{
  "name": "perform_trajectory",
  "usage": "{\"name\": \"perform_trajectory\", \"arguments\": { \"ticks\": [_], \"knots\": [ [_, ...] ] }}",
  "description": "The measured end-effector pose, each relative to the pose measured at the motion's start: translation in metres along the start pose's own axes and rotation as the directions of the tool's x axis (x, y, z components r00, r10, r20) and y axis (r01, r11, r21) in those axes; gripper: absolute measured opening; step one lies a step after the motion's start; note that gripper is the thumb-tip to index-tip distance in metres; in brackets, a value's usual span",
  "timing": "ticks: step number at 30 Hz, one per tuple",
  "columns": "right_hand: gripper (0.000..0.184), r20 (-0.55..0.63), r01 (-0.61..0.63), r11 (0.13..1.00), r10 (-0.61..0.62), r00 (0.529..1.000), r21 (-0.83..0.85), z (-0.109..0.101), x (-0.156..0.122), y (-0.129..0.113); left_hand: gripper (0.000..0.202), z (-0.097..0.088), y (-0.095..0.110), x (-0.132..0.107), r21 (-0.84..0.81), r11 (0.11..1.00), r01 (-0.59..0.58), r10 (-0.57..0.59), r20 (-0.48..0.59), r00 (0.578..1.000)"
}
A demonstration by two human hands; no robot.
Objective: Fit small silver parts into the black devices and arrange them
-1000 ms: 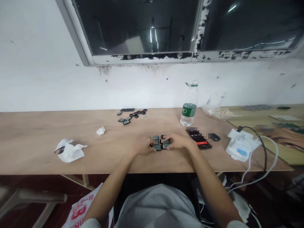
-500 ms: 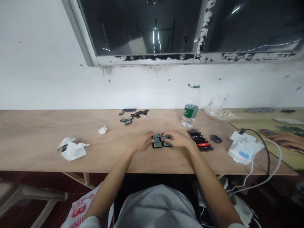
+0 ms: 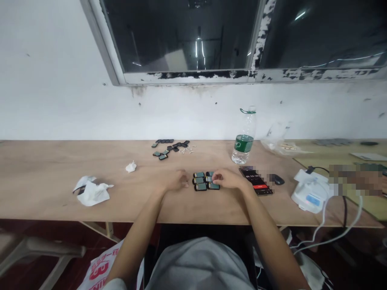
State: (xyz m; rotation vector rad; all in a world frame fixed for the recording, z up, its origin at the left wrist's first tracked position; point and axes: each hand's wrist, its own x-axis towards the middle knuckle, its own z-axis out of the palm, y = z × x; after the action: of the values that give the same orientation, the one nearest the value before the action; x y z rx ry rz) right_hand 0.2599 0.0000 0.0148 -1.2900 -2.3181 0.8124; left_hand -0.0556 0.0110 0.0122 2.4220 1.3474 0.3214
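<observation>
Several small dark modules with grey-green rectangular faces lie in two neat columns on the wooden table in front of me. Just left of these modules, my left hand hovers with loosely bent fingers, nothing visible in it. On the other side, my right hand reaches over the right column, its curled fingers at the upper modules and partly covering them. Its thumb and fingers look slightly apart, and no module is lifted. Farther back lies a loose group of similar dark modules beside small white bits.
A water bottle, a phone with a running timer and a dark mouse are on the right. Beyond them stands a white device with cables. Crumpled tissues lie left. A blurred co-worker's hand shows far right.
My left hand has drawn back leftward, off the modules. My right hand has shifted slightly right, fingers more curled. The modules now show more fully, in two columns.
</observation>
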Motion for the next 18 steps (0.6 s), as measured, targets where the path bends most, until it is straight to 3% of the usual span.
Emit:
{"name": "perform_trajectory", "arguments": {
  "ticks": [5, 9, 15, 18],
  "knots": [
    [0.017, 0.078, -0.046, 0.998, 0.043, 0.996, 0.033, 0.0, 0.001, 0.006, 0.025, 0.007, -0.01, 0.006, -0.013, 1.0, 0.025, -0.025, -0.008, 1.0],
    [0.021, -0.022, -0.011, 0.999, 0.012, 1.0, 0.03, 0.002, 0.003, 0.01, 0.024, 0.008, -0.009, 0.006, 0.015, 0.999, 0.046, -0.045, -0.042, 0.998],
    [0.019, 0.008, 0.023, 1.0, -0.023, 1.0, 0.02, 0.004, 0.004, 0.007, 0.031, 0.012, -0.004, 0.008, -0.053, 0.995, -0.081, 0.072, -0.149, 0.986],
    [0.014, 0.01, 0.014, 1.0, -0.014, 1.0, 0.003, 0.003, 0.004, 0.01, 0.031, 0.016, -0.004, 0.01, -0.095, 0.985, -0.144, 0.133, -0.107, 0.985]
  ]
}}
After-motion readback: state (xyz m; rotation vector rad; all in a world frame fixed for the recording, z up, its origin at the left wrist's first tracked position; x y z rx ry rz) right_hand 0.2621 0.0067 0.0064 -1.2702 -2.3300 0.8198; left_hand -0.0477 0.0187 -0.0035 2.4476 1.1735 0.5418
